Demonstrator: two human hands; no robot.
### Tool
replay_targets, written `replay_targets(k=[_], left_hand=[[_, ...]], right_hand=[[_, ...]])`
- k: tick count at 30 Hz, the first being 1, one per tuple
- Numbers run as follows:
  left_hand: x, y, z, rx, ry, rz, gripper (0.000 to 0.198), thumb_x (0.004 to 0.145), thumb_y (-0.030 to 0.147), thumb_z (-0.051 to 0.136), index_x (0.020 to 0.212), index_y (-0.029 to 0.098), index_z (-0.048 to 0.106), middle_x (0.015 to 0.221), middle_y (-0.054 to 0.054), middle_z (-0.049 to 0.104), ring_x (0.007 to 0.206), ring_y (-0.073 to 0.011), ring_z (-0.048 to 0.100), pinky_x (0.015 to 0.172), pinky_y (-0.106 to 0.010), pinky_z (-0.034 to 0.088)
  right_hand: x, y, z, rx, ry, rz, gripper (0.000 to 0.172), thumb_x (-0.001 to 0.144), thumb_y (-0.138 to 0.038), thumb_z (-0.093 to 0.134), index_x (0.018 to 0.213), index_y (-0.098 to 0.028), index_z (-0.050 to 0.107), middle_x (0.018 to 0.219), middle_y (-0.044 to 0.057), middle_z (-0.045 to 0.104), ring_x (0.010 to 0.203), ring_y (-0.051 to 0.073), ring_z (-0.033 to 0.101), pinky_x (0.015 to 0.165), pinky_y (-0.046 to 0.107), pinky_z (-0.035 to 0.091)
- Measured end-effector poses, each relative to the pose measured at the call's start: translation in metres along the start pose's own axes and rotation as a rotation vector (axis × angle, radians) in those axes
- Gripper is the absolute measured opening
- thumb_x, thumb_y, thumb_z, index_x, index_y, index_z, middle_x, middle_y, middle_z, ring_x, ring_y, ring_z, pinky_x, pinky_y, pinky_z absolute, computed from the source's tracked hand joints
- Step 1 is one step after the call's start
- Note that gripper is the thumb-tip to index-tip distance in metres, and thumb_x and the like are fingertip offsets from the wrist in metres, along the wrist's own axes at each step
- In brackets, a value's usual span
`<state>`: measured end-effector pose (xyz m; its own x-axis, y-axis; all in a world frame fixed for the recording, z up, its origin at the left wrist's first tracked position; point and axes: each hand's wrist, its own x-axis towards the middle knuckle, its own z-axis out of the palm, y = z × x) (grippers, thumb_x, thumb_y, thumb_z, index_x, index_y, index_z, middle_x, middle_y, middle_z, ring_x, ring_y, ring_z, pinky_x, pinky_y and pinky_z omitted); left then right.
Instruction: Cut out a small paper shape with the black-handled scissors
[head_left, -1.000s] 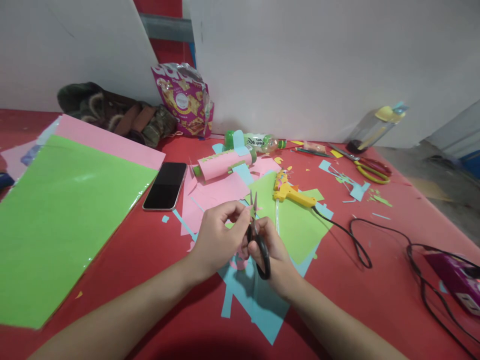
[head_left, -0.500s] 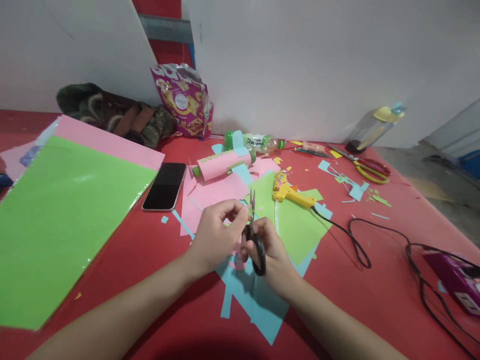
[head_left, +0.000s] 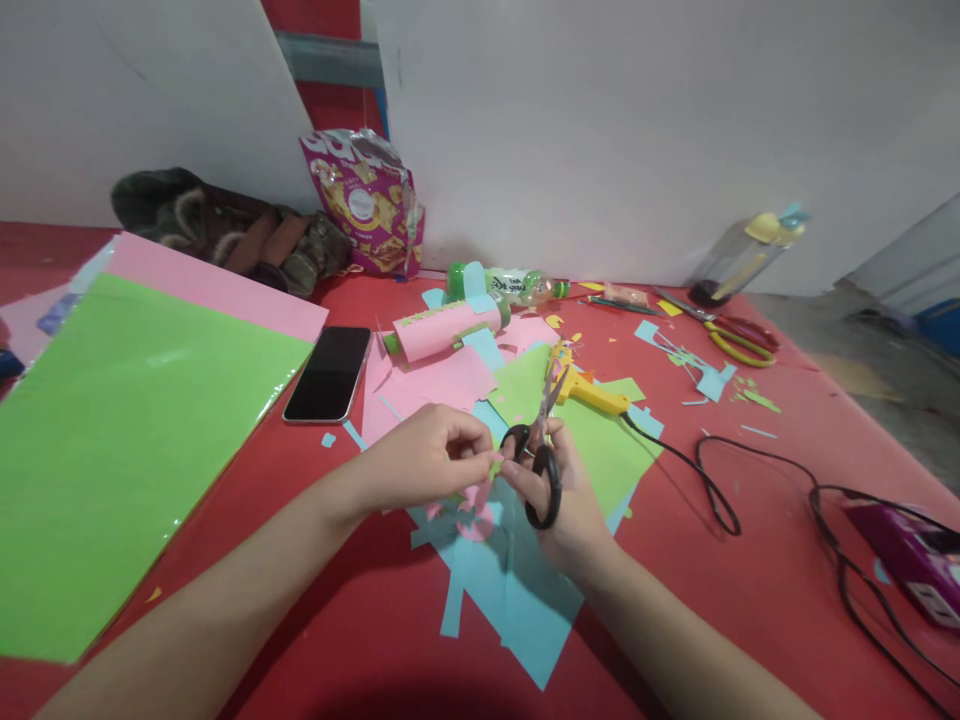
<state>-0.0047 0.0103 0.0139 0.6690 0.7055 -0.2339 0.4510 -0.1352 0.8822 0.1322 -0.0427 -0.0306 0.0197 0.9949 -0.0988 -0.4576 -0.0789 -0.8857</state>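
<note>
Black-handled scissors (head_left: 549, 485) are in my right hand (head_left: 571, 495), their blades parted and pointing away from me. My left hand (head_left: 427, 455) is closed in a pinch on a tiny piece of pink paper (head_left: 496, 458), and the right fingertips meet it there. Below the hands lie curled pink paper scraps (head_left: 476, 522) on light blue paper (head_left: 536, 630). Just beyond the scissor tips is a yellow glue gun (head_left: 592, 392), resting on green paper (head_left: 607, 455). A pink paper roll (head_left: 446, 332) with green ends lies further back.
A phone (head_left: 330, 375) and large green sheets in clear wrapping (head_left: 150, 430) lie to the left. Behind stand a snack bag (head_left: 367, 205) and a green-labelled bottle (head_left: 517, 285) on its side. Yellow-and-red-handled scissors (head_left: 742, 340), a black cord (head_left: 720, 500) and a purple power strip (head_left: 907, 560) are on the right.
My right hand has shifted slightly right with the scissors, and their blades now tilt rightward and stand wider apart. My left hand has lowered a little, its fingertips meeting the right ones.
</note>
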Motion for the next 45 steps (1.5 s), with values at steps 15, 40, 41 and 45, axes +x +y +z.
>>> replay_targets(k=[15,40,41,45], left_hand=[[0.000,-0.006,-0.005,0.048,-0.158,0.031,0.018,0.069,0.019,0.042,0.053,0.015,0.050,0.049,0.002,0.049,0.042,-0.0073,0.043,0.039,-0.016,0.030],[0.008,-0.014,0.019,-0.126,0.049,-0.037,0.024,0.076,0.030,0.039,0.063,0.015,0.054,0.049,0.003,0.047,0.035,-0.0059,0.039,0.033,-0.016,0.031],[0.008,-0.013,0.019,-0.124,0.063,-0.029,0.025,0.076,0.029,0.039,0.060,0.016,0.052,0.048,0.004,0.045,0.034,-0.0056,0.039,0.034,-0.016,0.031],[0.008,-0.009,0.018,-0.097,0.123,0.018,0.024,0.075,0.026,0.040,0.055,0.015,0.049,0.049,0.004,0.044,0.037,-0.0053,0.040,0.036,-0.016,0.032]], right_hand=[[-0.001,-0.003,0.002,-0.079,-0.090,0.058,0.043,0.056,-0.017,0.069,0.075,-0.024,0.032,0.067,-0.008,0.047,0.053,0.007,0.045,0.050,0.020,0.036],[0.002,0.000,-0.002,-0.022,0.200,-0.104,0.035,0.060,-0.011,0.063,0.076,-0.024,0.034,0.067,-0.008,0.048,0.057,0.007,0.047,0.054,0.019,0.038],[0.002,0.000,-0.002,-0.026,0.195,-0.103,0.035,0.060,-0.011,0.063,0.076,-0.024,0.034,0.068,-0.008,0.048,0.058,0.007,0.047,0.054,0.019,0.038],[0.002,0.000,-0.001,-0.046,0.182,-0.092,0.035,0.060,-0.010,0.063,0.076,-0.024,0.035,0.067,-0.008,0.048,0.058,0.007,0.047,0.053,0.018,0.037]])
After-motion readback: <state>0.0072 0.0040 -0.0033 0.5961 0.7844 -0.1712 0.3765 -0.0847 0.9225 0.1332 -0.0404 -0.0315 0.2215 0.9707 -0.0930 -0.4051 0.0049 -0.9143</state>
